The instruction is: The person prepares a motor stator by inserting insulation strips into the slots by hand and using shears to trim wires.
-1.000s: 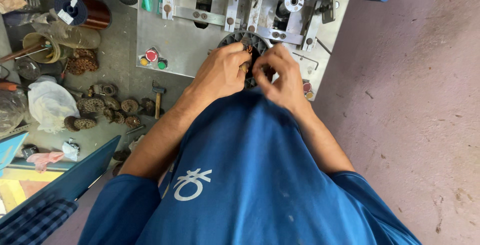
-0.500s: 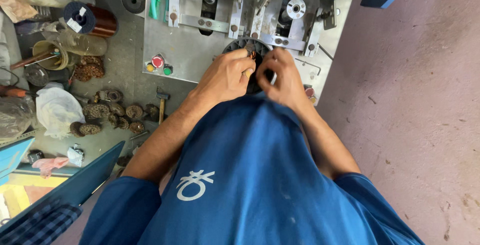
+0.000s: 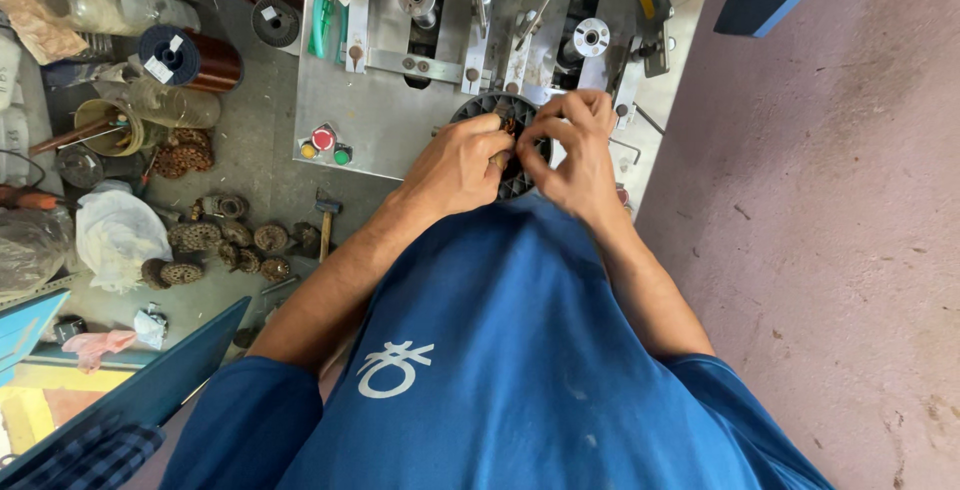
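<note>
My left hand (image 3: 455, 165) and my right hand (image 3: 572, 145) meet over a dark round slotted motor core (image 3: 497, 110) that rests on a metal winding machine (image 3: 390, 115). The left hand's fingers are curled and seem to grip a small wooden-looking piece against the core. Coppery wire at the core's middle is pinched by the thumb and fingers of the right hand. Most of the core is hidden under both hands. My blue shirt fills the lower part of the view.
Red, yellow and green buttons (image 3: 323, 140) sit on the machine's plate. To the left are a copper wire spool (image 3: 190, 58), several wound cores (image 3: 225, 240), a small hammer (image 3: 326, 210), a white bag (image 3: 115, 235) and jars. Pinkish floor (image 3: 830, 200) lies to the right.
The view has shifted so the machine sits lower and nearer. Both hands stay on the core; the right hand's fingers have moved slightly upward on it.
</note>
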